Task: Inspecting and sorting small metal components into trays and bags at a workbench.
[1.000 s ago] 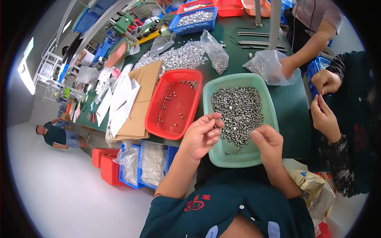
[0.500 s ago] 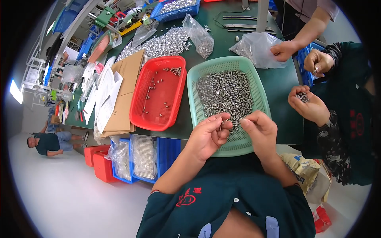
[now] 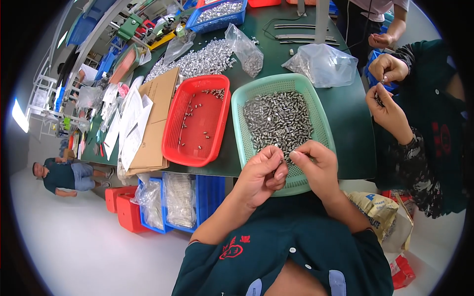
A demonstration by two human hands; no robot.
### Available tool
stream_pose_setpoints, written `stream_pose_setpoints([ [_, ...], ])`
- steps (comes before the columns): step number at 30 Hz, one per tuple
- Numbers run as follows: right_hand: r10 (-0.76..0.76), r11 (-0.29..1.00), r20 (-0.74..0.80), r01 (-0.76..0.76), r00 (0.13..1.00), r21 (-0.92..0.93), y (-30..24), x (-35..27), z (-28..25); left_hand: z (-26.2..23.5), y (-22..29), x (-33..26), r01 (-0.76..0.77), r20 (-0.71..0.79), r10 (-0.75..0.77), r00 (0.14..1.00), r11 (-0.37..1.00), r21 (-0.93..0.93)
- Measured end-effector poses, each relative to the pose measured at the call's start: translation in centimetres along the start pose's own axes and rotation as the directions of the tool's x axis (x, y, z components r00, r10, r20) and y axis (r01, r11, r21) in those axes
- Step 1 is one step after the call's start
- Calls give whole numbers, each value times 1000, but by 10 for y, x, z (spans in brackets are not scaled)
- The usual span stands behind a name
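Over the near edge of the green basket (image 3: pixel 323 143), my two hands meet. My left hand (image 3: pixel 264 175) is closed, with its thumb and forefinger pinching a small metal cylinder that is mostly hidden by the fingers. My right hand (image 3: pixel 318 167) pinches something small and thin against the left fingertips; its kind is too small to make out. Many small silvery metal cylinders (image 3: pixel 279 118) fill the basket beneath. To the left stands a red basket (image 3: pixel 197 133) with a few similar cylinders (image 3: pixel 213 92) scattered in it.
Flat cardboard (image 3: pixel 153 123) and papers lie left of the red basket. Shiny metal parts (image 3: pixel 212 56) are heaped behind it, near a blue bin (image 3: pixel 217 17). A plastic bag (image 3: pixel 328 66) sits behind the green basket. At right, a co-worker's hands (image 3: pixel 390 103) hold small parts.
My hands have drawn closer together, and the left fingers have curled in more. Another person's hand has left the plastic bag. The co-worker's two hands have come together.
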State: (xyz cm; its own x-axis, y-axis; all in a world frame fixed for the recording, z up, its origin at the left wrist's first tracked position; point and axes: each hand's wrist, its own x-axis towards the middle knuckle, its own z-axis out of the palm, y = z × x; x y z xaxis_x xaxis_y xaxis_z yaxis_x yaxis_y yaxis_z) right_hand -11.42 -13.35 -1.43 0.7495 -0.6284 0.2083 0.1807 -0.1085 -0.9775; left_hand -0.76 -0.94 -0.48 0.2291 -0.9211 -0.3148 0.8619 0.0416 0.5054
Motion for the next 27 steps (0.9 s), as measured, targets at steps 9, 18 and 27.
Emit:
stream_pose_setpoints([
  [9, 122, 989, 128, -132, 984, 69, -3, 4, -7, -1, -2, -1, -42, -16, 45, 999, 987, 154],
  [18, 258, 935, 152, -286, 954, 209, 1, 1, -7, 0, 2, 2, -77, 14, 77, 997, 935, 347],
  [27, 344, 863, 104, -358, 933, 357, 9, 0, -3, 19, 7, 1, -38, -148, 59, 987, 989, 140],
])
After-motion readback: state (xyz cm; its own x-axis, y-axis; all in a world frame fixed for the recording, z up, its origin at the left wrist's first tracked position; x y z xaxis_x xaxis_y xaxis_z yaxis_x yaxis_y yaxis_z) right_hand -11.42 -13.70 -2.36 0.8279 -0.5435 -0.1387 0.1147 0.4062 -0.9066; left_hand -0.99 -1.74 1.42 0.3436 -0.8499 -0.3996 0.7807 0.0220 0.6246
